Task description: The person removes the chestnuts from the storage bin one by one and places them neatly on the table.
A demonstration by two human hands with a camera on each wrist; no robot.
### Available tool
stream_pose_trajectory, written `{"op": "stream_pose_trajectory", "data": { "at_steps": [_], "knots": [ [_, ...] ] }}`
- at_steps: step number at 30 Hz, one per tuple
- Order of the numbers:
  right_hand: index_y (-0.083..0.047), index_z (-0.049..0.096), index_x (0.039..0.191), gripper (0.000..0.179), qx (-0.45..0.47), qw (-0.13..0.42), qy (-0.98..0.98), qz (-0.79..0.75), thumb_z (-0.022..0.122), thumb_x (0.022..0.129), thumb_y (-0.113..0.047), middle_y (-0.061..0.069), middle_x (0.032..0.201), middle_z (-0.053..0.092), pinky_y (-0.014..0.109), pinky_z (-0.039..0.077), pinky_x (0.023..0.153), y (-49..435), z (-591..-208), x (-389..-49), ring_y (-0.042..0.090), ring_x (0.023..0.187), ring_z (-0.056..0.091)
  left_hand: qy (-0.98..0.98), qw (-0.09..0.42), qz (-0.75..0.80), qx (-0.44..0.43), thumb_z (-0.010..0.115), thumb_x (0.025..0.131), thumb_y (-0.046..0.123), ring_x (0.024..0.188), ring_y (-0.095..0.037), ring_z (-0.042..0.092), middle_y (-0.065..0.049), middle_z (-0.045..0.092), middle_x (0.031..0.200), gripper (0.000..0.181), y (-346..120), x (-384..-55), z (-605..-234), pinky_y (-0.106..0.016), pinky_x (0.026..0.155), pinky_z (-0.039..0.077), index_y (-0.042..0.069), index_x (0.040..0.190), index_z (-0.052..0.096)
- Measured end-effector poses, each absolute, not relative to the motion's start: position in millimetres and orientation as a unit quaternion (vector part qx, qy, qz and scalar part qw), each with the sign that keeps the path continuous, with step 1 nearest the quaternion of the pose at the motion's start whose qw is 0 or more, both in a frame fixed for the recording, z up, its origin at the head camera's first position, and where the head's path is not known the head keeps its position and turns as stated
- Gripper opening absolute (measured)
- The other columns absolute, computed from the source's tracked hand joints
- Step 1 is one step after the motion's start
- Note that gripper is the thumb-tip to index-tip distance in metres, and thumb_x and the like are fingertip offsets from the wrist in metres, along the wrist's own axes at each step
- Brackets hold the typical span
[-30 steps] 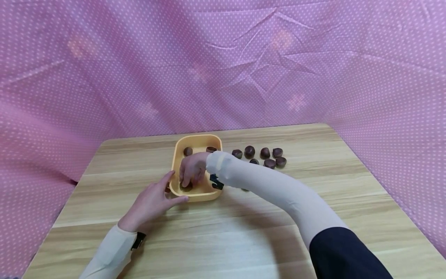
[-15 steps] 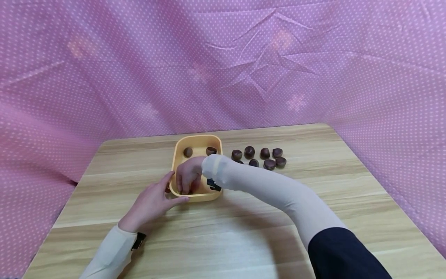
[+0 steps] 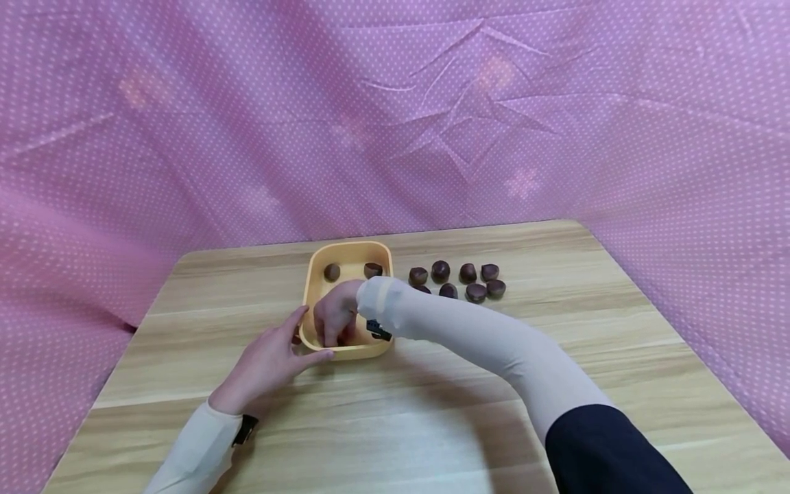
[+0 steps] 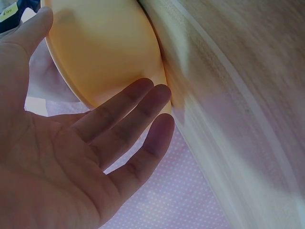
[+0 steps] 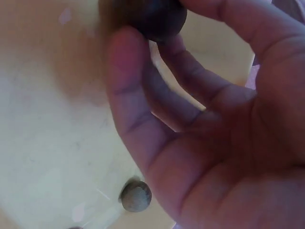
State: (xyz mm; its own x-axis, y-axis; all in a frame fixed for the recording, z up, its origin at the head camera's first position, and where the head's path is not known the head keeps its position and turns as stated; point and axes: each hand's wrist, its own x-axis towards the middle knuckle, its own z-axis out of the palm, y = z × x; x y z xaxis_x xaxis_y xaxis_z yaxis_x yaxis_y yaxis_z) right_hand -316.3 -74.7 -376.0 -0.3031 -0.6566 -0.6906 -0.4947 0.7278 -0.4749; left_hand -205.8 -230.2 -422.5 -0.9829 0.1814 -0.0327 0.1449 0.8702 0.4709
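A yellow tray [image 3: 354, 354] with raised walls sits on the table. Inside it, my right hand [image 3: 336, 312] reaches down at the near left corner. The right wrist view shows its thumb and fingers pinching a dark brown chestnut [image 5: 159, 19], close over the tray floor. Two more chestnuts, one on the left [image 3: 332, 272] and one on the right [image 3: 373, 269], lie toward the tray's far end. My left hand [image 3: 268, 360] rests against the near left corner, thumb along the front rim. Its extended fingertips [image 4: 159, 95] touch the outer wall in the left wrist view.
To the right of the tray, several loose chestnuts [image 3: 476, 293] lie on the wooden table [image 3: 395, 425]; my right forearm [image 3: 469, 326] partly covers that group. A pink dotted cloth [image 3: 395, 123] hangs behind the table and along both sides.
Over the last second my right hand has moved down and slightly left, into the tray's near left corner, covering the chestnut there. My left hand stays at the corner.
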Motion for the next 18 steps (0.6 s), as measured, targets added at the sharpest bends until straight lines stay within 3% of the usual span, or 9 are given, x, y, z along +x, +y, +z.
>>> {"op": "stream_pose_trajectory", "data": {
  "at_steps": [5,11,15,18],
  "knots": [
    [-0.007,0.072,0.109,0.015,-0.366,0.456,0.809,-0.063,0.070,0.096,-0.013,0.001,0.087,0.064,0.026,0.051,0.074,-74.3,-371.3,-317.9,0.010,0.075,0.056,0.966,0.048,0.241,0.083,0.065,0.079,0.081,0.101,-0.026,0.066,-0.023,0.065,0.131,0.121,-230.2,-206.6,-421.6,-0.044,0.080,0.056,0.003,0.161,0.024],
    [-0.013,0.071,0.089,0.009,-0.380,0.409,0.822,-0.115,0.065,0.096,-0.010,-0.001,0.078,0.062,0.023,0.050,0.067,-58.1,-354.1,-325.3,0.007,0.071,0.054,0.968,0.045,0.233,0.086,0.064,0.079,0.082,0.097,-0.023,0.067,-0.019,0.069,0.123,0.121,-230.9,-206.3,-421.3,-0.043,0.077,0.056,0.004,0.162,0.023],
    [-0.010,0.064,0.078,0.019,-0.363,0.400,0.811,-0.224,0.060,0.096,-0.003,0.003,0.076,0.063,0.027,0.058,0.074,-43.5,-344.0,-328.2,0.010,0.072,0.060,0.967,0.034,0.232,0.095,0.066,0.081,0.078,0.103,-0.026,0.067,-0.016,0.070,0.120,0.118,-231.5,-206.1,-421.3,-0.047,0.082,0.056,0.003,0.161,0.025],
    [-0.005,0.066,0.082,0.016,-0.353,0.382,0.802,-0.292,0.060,0.097,-0.003,0.007,0.080,0.068,0.032,0.062,0.080,-30.7,-337.4,-328.7,0.014,0.074,0.065,0.967,0.030,0.234,0.100,0.068,0.082,0.076,0.104,-0.027,0.068,-0.015,0.071,0.119,0.116,-231.3,-206.2,-421.6,-0.049,0.084,0.056,0.003,0.161,0.026]
  ]
}}
